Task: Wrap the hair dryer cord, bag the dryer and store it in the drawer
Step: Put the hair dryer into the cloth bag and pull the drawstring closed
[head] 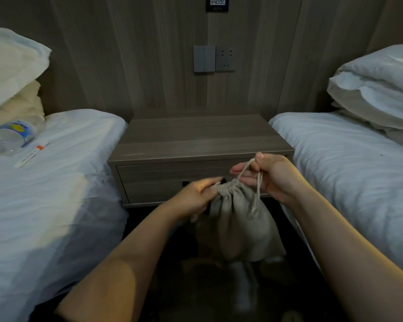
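Observation:
A beige drawstring bag [237,224] hangs in front of the nightstand, its mouth gathered tight. The hair dryer is not visible; the bag bulges as if something is inside. My left hand [196,198] grips the gathered neck of the bag from the left. My right hand [265,175] pinches the drawstring [247,168] and holds it pulled up and to the right of the neck. A loop of the string hangs down over the bag's front. Behind my hands is the nightstand's drawer [154,175], which looks closed.
The wooden nightstand [200,138] stands between two white beds. A water bottle [12,135] and a small packet [30,154] lie on the left bed. Pillows sit at both bed heads. A switch and a socket [225,59] are on the wall panel. Dark floor lies below.

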Tool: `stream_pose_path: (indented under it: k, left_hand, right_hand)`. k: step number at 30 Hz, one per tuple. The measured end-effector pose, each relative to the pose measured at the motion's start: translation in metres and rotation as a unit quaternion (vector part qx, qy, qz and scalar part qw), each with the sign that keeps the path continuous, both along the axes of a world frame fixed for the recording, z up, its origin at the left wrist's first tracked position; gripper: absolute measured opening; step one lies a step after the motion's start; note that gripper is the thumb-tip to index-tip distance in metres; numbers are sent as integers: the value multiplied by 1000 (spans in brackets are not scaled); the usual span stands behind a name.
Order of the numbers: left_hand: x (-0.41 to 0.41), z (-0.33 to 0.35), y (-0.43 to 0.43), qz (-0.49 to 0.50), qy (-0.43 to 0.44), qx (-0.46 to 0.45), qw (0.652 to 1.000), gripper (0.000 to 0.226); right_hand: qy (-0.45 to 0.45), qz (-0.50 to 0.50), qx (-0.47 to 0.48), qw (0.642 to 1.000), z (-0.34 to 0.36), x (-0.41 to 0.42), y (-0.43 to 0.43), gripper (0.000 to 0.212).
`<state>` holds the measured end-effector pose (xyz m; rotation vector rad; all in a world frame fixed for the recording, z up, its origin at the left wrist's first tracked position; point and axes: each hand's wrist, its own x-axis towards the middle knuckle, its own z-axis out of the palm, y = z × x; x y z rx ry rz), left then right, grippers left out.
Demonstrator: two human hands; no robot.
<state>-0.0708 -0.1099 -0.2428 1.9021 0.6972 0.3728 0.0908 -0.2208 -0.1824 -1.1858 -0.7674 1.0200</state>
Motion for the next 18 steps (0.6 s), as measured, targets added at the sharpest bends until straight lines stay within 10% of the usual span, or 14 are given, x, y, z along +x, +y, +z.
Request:
stream_pose_path:
  k: [3,12,18]
  left_hand:
    - [9,-8,-10,-55,-5,-47,997,54]
    - [7,8,-20,-23,-88,4,996,11]
    - [5,24,-21,53,-129,-47,989,18]
  right_hand:
    - [23,14,23,999,4,3,-3,46]
    - [90,-18,22,996,0,19,-6,47]
    - [-280,-62,-95,953,-30,19,-2,41]
